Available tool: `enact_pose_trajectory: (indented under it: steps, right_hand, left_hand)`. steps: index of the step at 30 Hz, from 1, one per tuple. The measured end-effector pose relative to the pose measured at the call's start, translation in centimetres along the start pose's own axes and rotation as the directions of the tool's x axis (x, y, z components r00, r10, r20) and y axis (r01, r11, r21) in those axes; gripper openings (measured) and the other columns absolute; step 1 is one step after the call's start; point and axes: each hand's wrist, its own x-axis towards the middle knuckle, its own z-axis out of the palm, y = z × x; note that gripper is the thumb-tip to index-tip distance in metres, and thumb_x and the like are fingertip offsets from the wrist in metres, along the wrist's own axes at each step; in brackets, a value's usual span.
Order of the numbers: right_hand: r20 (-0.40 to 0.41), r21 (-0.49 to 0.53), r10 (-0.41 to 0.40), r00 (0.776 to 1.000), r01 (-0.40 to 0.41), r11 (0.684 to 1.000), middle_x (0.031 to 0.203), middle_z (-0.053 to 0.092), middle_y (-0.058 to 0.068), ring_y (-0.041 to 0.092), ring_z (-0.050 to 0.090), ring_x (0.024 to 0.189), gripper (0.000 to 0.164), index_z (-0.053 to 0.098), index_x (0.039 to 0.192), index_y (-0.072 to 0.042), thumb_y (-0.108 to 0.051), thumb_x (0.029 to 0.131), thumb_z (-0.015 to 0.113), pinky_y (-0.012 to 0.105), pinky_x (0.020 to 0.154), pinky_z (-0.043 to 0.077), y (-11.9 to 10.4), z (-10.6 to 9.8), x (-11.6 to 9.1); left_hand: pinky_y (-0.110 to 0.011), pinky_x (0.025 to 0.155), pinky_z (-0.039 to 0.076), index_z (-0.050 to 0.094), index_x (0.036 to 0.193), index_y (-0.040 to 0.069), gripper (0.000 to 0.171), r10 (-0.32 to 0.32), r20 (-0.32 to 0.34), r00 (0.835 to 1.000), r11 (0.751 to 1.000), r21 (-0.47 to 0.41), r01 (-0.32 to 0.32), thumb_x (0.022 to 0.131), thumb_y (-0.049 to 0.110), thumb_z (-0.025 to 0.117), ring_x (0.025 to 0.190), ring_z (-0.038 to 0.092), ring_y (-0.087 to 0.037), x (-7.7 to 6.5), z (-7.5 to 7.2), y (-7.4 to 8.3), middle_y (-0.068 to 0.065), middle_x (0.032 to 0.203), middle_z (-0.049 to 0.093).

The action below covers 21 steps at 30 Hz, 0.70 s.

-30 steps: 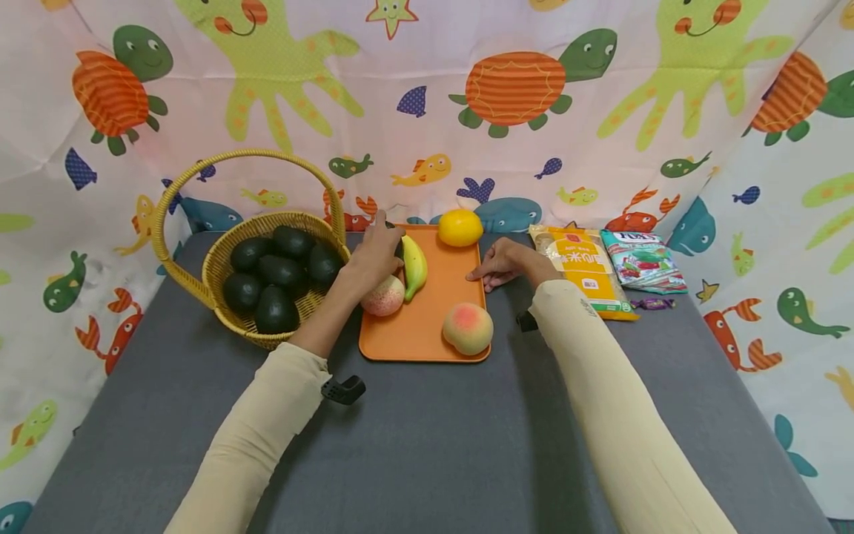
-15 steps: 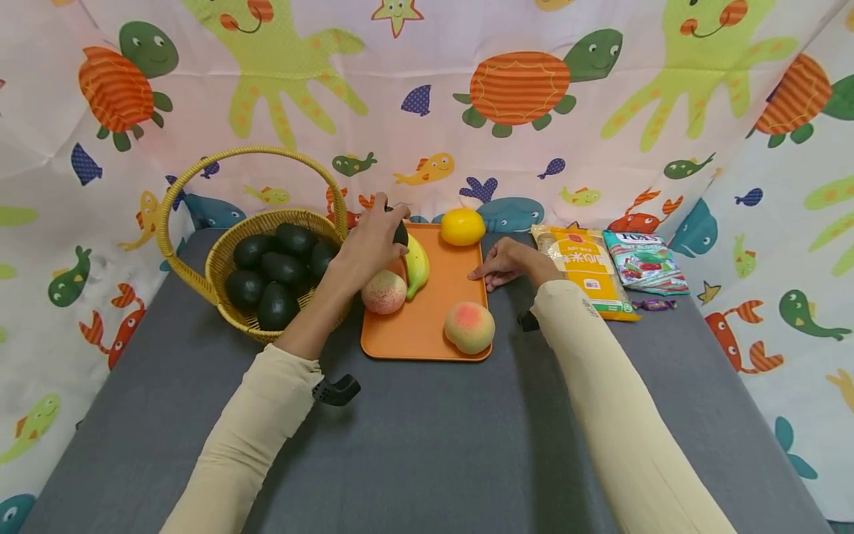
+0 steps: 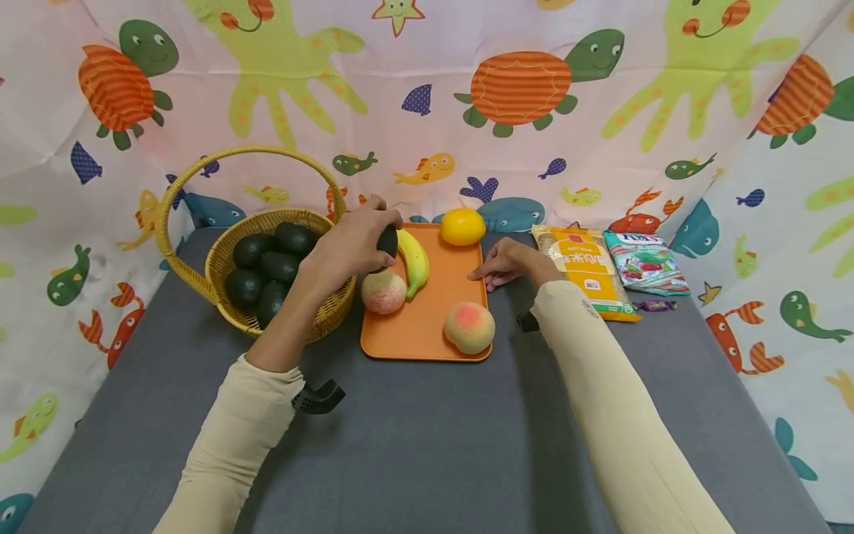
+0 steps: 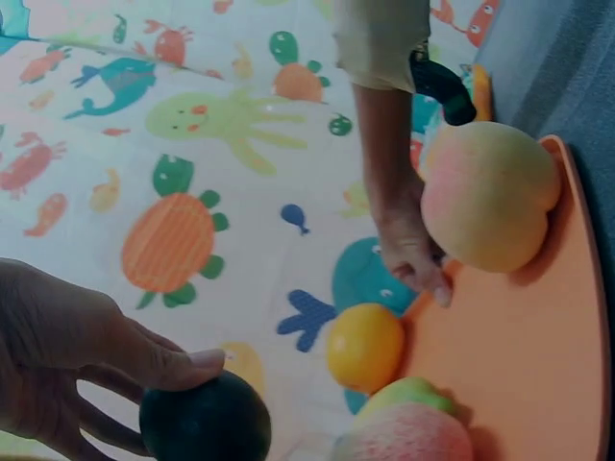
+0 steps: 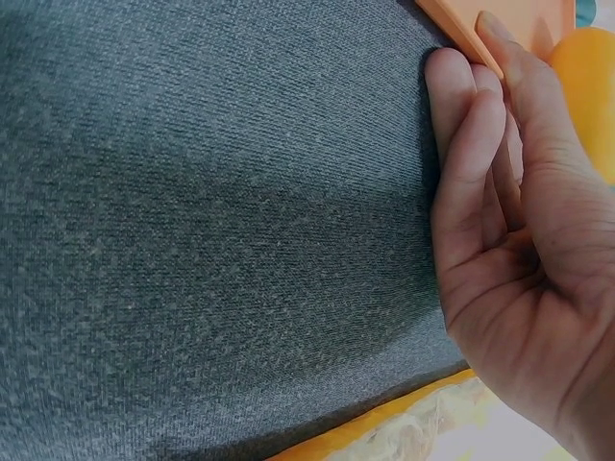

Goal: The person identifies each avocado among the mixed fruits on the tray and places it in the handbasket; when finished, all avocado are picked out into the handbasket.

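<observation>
My left hand [image 3: 350,241] grips a dark avocado [image 3: 388,241] above the back-left corner of the orange tray [image 3: 423,330]. In the left wrist view, the thumb lies on top of this avocado [image 4: 207,423] with the fingers around its side. My right hand [image 3: 505,263] holds the tray's right rim; the right wrist view shows the thumb over the edge and curled fingers below it. On the tray are a banana [image 3: 415,263], a speckled pink peach [image 3: 384,292], a larger peach [image 3: 470,328] and a lemon [image 3: 462,227].
Left of the tray stands a yellow wicker basket [image 3: 336,315] with a tall handle, containing several avocados [image 3: 256,254]. At the right lie a yellow bag of grain-like food [image 3: 587,271], a teal candy bag [image 3: 646,263] and a purple wrapped candy [image 3: 655,305]. A patterned cloth hangs behind.
My left hand has lifted the avocado from the tray's back-left area and moved left toward the basket. The right hand stays at the tray's rim.
</observation>
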Motion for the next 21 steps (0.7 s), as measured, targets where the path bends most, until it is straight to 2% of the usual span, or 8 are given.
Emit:
enact_pose_trajectory:
  steps: [6, 10, 15, 21]
  right_hand:
    - [-0.010, 0.009, -0.004, 1.000, 0.004, 1.000, 0.069, 0.075, 0.004, 0.010, 0.072, 0.060, 0.026, 0.074, 0.094, -0.001, -0.026, 0.092, 0.082, 0.021, 0.071, 0.060, 0.2, -0.1, 0.2]
    - [-0.026, 0.006, -0.017, 1.000, 0.017, 1.000, 0.067, 0.074, 0.002, 0.009, 0.071, 0.058, 0.027, 0.075, 0.087, -0.004, -0.030, 0.090, 0.084, 0.019, 0.067, 0.059, 0.7, -0.3, 1.2]
    - [-0.058, 0.002, -0.024, 0.998, 0.024, 1.000, 0.065, 0.074, 0.001, 0.008, 0.070, 0.055, 0.030, 0.075, 0.084, -0.007, -0.034, 0.086, 0.087, 0.017, 0.061, 0.057, 1.5, -0.6, 2.6]
    - [-0.060, -0.011, -0.030, 0.998, 0.030, 1.000, 0.065, 0.074, 0.000, 0.007, 0.070, 0.055, 0.032, 0.075, 0.086, -0.006, -0.035, 0.085, 0.088, 0.017, 0.059, 0.056, 1.7, -0.7, 3.1]
  left_hand:
    - [-0.054, 0.106, 0.052, 0.061, 0.140, 0.009, 0.058, -0.008, 0.039, 0.999, 1.000, 0.012, 0.008, 0.089, 0.022, 0.085, 0.120, 0.060, -0.037, -1.7, -1.3, -0.7, -0.020, 0.144, 0.052]
    - [-0.058, 0.104, 0.052, 0.061, 0.140, 0.010, 0.057, -0.090, 0.037, 0.995, 0.996, 0.028, 0.089, 0.090, 0.026, 0.083, 0.119, 0.059, -0.040, -3.2, -1.8, -1.4, -0.021, 0.144, 0.050]
    - [-0.067, 0.105, 0.049, 0.060, 0.141, 0.012, 0.056, -0.206, 0.050, 0.977, 0.978, 0.039, 0.204, 0.092, 0.029, 0.081, 0.126, 0.055, -0.046, -4.6, -2.0, -2.4, -0.024, 0.151, 0.046]
    - [-0.065, 0.101, 0.050, 0.060, 0.140, 0.006, 0.056, -0.249, 0.072, 0.966, 0.968, 0.063, 0.245, 0.094, 0.031, 0.079, 0.123, 0.055, -0.046, -6.0, -1.5, -4.7, -0.027, 0.144, 0.049]
